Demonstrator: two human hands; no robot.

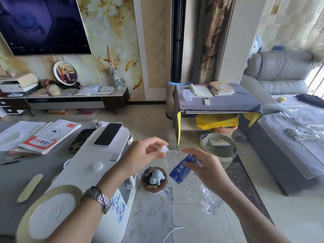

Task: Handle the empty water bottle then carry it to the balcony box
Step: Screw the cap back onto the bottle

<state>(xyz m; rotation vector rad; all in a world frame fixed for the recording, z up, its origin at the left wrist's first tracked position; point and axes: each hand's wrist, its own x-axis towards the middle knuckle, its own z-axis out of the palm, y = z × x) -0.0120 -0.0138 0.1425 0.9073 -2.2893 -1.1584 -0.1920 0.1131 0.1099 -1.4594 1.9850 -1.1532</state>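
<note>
Bottle (pixel 182 170) held in mid-air between both hands, above the near edge of the table (pixel 150 216), clear plastic, crumpled, tilted with its neck up to the left and its base down to the right. Blue label wrapped round the middle. Left hand (pixel 145 153) closed at the neck, thumb and fingers pinching the white cap (pixel 164 149); metal watch (pixel 98 198) on that wrist. Right hand (pixel 205 165) wrapped round the body of the bottle over the label, fingers curled on top. Whether the cap is screwed on or loose: cannot tell.

Small brown dish (pixel 154 179) with a pale blue figure just below the bottle on the table. White tray (pixel 98 162) to the left, with a dark phone (pixel 108 134) lying on its far end. Booklets (pixel 50 137) further left. Slatted waste basket (pixel 219 151) on the floor just beyond the right hand. Grey sofa (pixel 289 137) at far right, TV (pixel 42 25) on the far left wall.
</note>
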